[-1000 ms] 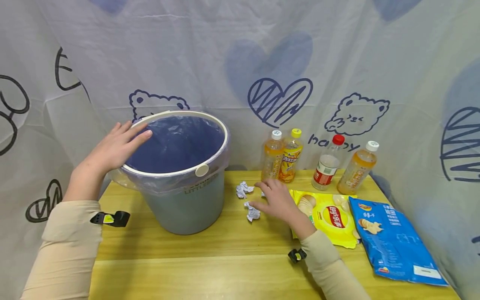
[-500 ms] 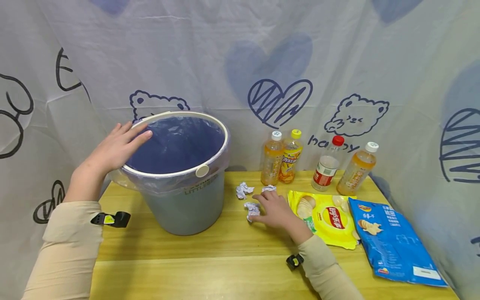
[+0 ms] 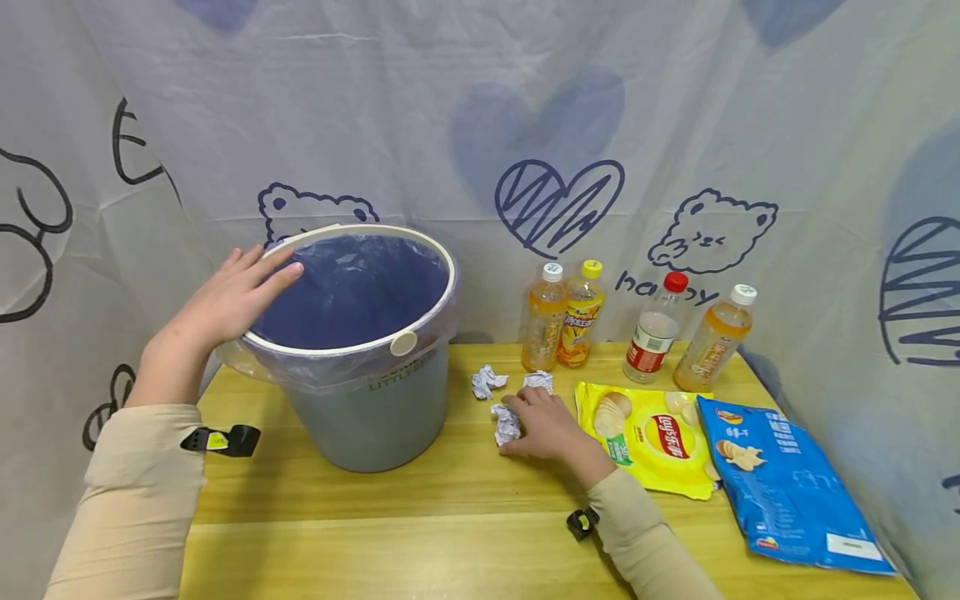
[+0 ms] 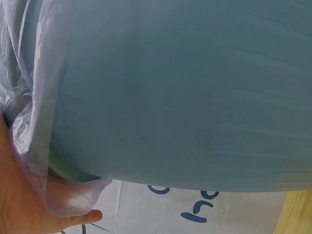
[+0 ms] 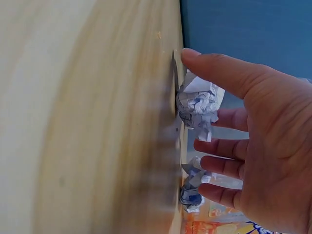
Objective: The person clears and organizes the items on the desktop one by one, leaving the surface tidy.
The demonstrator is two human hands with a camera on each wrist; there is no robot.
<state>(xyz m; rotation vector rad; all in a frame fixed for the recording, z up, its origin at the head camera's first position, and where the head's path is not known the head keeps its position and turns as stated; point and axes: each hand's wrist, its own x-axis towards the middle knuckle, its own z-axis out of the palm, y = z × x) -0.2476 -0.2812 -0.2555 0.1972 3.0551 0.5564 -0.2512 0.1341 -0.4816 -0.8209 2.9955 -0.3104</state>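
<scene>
My left hand (image 3: 228,300) rests on the left rim of a grey-blue trash bin (image 3: 367,421) lined with a clear plastic bag (image 3: 330,371). Its fingers lie loosely extended over the edge. At the table's middle, my right hand (image 3: 549,427) is around a crumpled paper ball (image 3: 505,425), thumb on the near side. In the right wrist view, the thumb and fingers are spread about that paper ball (image 5: 197,102), which sits on the wood. Two more paper balls lie close by, one (image 3: 487,382) nearer the bin and one (image 3: 537,382) just beyond the fingers.
Behind the paper stand two bottles, one white-capped (image 3: 546,321) and one yellow-capped (image 3: 582,321). Farther right are a red-capped bottle (image 3: 652,333) and another white-capped bottle (image 3: 714,342). A yellow chip bag (image 3: 652,437) and a blue chip bag (image 3: 798,487) lie flat. A printed curtain hangs behind.
My right hand has come down and slightly nearer, from above the paper balls to around the nearest one. The paper ball behind it has come into view. My left hand stays on the rim.
</scene>
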